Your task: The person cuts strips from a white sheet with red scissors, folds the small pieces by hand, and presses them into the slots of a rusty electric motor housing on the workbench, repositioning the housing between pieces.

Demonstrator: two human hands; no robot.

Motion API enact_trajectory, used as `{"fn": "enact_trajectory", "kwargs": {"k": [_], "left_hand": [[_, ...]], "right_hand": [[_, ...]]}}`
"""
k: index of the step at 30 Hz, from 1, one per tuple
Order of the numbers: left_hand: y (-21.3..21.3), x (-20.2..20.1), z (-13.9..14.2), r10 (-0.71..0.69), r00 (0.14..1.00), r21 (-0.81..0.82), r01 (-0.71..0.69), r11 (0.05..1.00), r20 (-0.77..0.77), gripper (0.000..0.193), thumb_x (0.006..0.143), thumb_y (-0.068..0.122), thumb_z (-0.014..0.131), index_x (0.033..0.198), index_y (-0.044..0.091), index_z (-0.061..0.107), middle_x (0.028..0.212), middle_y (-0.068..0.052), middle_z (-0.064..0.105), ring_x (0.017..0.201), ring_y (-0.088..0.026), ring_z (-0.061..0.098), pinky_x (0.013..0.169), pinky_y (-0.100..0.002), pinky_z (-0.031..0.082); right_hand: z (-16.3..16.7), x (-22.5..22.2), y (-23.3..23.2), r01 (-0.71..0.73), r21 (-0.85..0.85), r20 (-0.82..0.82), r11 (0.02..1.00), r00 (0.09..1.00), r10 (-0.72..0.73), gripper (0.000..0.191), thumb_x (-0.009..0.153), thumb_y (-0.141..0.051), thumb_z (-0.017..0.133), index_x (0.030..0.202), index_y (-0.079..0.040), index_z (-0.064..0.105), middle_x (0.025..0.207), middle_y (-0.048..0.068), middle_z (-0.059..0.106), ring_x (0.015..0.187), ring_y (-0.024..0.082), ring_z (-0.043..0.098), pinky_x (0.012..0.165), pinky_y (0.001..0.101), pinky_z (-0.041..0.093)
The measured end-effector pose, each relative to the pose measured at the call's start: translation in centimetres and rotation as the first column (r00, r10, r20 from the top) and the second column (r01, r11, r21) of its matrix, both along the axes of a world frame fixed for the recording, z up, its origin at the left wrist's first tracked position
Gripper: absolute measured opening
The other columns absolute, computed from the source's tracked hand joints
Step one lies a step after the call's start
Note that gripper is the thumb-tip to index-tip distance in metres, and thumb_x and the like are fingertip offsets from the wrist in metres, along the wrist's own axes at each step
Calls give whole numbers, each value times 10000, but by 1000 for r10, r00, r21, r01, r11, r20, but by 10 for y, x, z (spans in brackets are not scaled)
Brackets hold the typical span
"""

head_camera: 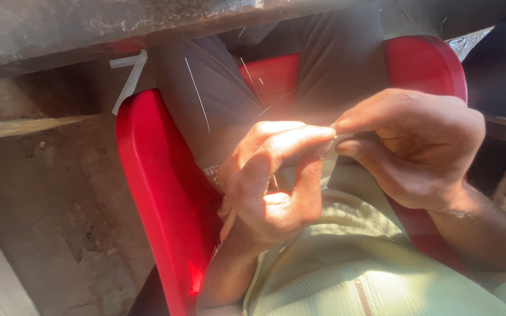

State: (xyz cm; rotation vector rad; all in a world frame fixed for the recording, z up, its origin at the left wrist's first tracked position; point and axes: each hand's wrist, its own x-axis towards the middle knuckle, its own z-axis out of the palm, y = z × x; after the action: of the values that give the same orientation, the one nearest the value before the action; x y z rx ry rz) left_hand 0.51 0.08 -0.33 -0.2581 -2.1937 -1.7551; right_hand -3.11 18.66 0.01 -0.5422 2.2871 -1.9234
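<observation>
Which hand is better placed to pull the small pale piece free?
Right hand, probably: its thumb and forefinger pinch the pale piece at the tip. The left hand only touches it with its fingertips.

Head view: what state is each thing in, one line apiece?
Left hand: raised, fingers curled, thumb and forefinger pinched.
Right hand: raised, fingertips pinched, meeting the left hand's.
Small pale piece: pinched between both hands, mostly hidden; its kind cannot be told.
Red plastic chair: occupied by the seated person.
Pale green top: worn, zip closed where it shows.
White threads: lying loose on the dark trousers.
</observation>
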Motion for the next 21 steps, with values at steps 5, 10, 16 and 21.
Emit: {"fn": "enact_trajectory", "kwargs": {"k": [5,10,16,21], "left_hand": [[-1,-2,-9,-65,998,111,63,992,7,295,945,-109,777,1164,33,640,1068,-89,712,923,-182,734,799,-253,616],[-3,0,-16,-167,975,313,116,943,144,263,953,-71,810,1161,28,684,1071,-79,709,955,-143,728,881,-239,603],[-2,1,-18,-145,979,308,95,947,144,210,946,-100,775,1097,25,698,1012,-65,703,926,-141,712,866,-237,591],[-1,2,-15,-139,977,296,86,951,162,273,887,-164,651,1085,16,703,1004,-81,694,924,-161,712,867,-249,603]], "right_hand": [[-2,0,-1,10,-41,10,999,1000,-9,152,871,205,652,999,121,651,920,172,706,817,176,732,720,258,616],[-2,-2,-1,25,-21,-11,999,1000,-26,141,865,202,656,975,114,650,911,174,709,802,165,724,721,252,603],[0,-1,-3,19,5,-26,1000,999,-19,134,891,203,654,985,107,654,911,170,701,811,165,718,715,249,600],[1,-1,0,-5,27,22,1000,1000,4,112,912,187,640,978,101,668,912,156,709,810,158,708,687,230,579]]}}
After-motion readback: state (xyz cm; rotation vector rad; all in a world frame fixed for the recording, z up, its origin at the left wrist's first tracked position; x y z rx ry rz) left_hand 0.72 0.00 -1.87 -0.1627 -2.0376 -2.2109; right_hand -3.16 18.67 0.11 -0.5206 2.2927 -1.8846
